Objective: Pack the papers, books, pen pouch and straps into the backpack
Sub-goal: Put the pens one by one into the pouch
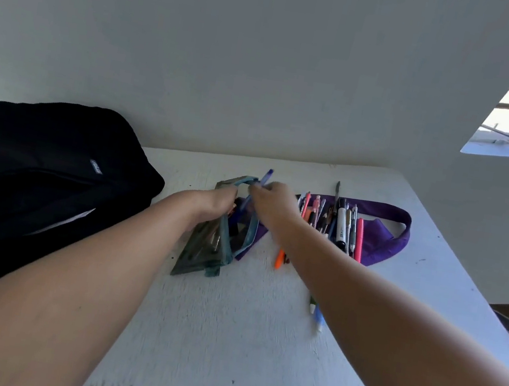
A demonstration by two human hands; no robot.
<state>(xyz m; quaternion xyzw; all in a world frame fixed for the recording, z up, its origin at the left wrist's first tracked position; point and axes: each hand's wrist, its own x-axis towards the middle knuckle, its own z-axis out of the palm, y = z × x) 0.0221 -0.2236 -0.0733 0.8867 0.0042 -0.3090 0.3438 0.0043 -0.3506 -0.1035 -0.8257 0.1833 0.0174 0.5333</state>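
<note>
I see the left hand (216, 202) gripping the pen pouch (209, 246) at its open mouth; pouch is translucent w/ teal edging, lying on the white table (225, 328). Right hand (273, 201), just beside the left, pinches a blue pen (264, 177) angled over that mouth. Right of it: loose pens (339, 226) on a purple strap (386, 234). Left of both hands the black backpack (32, 177) fills the table's left side. Bare tabletop nearer me, to the front edge.
</note>
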